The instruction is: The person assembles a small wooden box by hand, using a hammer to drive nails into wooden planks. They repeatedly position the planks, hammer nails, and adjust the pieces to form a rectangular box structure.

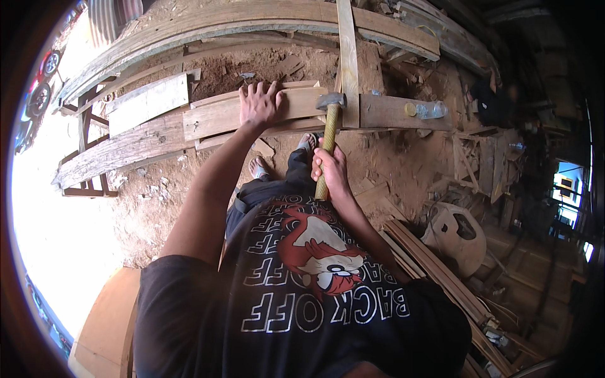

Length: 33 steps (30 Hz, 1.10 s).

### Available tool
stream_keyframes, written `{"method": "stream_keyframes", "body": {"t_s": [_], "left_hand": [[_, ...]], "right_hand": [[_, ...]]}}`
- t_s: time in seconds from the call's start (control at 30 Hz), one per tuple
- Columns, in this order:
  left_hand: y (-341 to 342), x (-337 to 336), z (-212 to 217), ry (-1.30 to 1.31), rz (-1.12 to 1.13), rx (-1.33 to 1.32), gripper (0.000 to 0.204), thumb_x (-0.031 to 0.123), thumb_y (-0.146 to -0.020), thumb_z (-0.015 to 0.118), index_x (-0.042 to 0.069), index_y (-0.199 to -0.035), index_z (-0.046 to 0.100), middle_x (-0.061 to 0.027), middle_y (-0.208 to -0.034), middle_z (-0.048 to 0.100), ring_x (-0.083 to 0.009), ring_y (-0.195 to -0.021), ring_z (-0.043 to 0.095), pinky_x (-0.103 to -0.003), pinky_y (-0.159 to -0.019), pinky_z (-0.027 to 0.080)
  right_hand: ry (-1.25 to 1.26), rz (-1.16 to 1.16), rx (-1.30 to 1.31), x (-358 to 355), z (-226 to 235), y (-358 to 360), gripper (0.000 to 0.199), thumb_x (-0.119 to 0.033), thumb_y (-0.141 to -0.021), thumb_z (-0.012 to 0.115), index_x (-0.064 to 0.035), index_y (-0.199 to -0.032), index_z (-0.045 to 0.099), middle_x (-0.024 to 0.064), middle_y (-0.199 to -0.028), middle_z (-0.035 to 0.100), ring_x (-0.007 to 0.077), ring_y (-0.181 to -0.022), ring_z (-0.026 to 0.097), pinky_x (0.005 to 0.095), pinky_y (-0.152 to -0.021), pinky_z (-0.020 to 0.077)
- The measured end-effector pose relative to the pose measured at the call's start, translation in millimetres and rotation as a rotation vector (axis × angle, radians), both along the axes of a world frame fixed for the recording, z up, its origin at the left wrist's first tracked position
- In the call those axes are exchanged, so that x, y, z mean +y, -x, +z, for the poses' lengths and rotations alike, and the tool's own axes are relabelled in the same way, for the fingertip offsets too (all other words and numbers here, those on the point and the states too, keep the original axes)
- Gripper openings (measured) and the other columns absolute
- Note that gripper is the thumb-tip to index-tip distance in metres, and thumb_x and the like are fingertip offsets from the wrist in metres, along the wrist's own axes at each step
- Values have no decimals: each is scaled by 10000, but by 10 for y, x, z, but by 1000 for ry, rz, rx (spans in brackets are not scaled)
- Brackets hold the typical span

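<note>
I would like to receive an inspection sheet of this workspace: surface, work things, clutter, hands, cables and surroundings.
Surface: long, weathered wooden bench, with boards lying along it.
Work things: light board on the bench; hammer with yellowish handle, its head near the board's right end.
Clutter: clear plastic bottle on the bench's right part; stacked wood strips at lower right.
Hands: left hand flat on the light board, fingers spread; right hand closed around the hammer's handle.
Cables: nothing clearly seen.
Surroundings: dirt floor scattered with debris; dim right side, glaring light at left.
</note>
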<state>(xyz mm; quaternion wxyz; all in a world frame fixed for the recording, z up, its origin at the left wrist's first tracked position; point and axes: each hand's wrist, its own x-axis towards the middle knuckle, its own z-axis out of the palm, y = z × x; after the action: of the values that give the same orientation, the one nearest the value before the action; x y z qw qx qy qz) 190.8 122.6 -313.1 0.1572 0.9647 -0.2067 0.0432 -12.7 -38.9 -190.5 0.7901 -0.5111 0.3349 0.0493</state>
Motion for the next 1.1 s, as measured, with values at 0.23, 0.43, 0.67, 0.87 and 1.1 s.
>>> {"method": "stream_keyframes", "body": {"t_s": [0.23, 0.43, 0.67, 0.87, 1.1], "left_hand": [[-22, 9, -1, -21, -5, 31, 559, 512, -1124, 386, 194, -1535, 590, -164, -1342, 638, -366, -1294, 568, -639, -1201, 300], [-11, 7, -8, 0, 18, 31, 569, 534, -1123, 381, 200, -1526, 606, -158, -1355, 637, -367, -1306, 564, -651, -1209, 304], [-16, 0, 10, -7, 21, 64, 572, 522, -1126, 390, 198, -1558, 579, -161, -1403, 621, -370, -1343, 544, -655, -1226, 287], [26, 8, 48, -7, 7, 50, 577, 515, -1124, 404, 173, -1555, 577, -161, -1373, 616, -374, -1318, 541, -655, -1224, 287], [-35, 19, 57, -7, 8, 100, 583, 524, -1116, 407, 178, -1552, 582, -165, -1372, 620, -383, -1321, 548, -660, -1218, 290]], "right_hand": [[74, 220, -94, -8, 183, -24, 385, -79, -1029, 635, -52, -1399, 532, 3, -756, 525, 74, -458, 461, 270, -400, 412], [130, 211, 95, -381, 117, 401, 429, -111, -1059, 628, -29, -1465, 515, -25, -708, 489, 55, -451, 445, 261, -384, 392], [1458, 541, -8, -674, -167, 634, 564, -259, -1001, 708, 4, -1487, 591, 289, -974, 750, 448, -762, 740, 527, -716, 581], [1483, 621, 143, -492, -331, 452, 672, -234, -987, 721, -22, -1583, 494, 299, -947, 750, 479, -841, 749, 553, -756, 587], [1477, 473, -29, -459, -553, 242, 701, -151, -983, 723, -41, -1617, 446, 322, -982, 738, 496, -889, 739, 547, -776, 587]]}}
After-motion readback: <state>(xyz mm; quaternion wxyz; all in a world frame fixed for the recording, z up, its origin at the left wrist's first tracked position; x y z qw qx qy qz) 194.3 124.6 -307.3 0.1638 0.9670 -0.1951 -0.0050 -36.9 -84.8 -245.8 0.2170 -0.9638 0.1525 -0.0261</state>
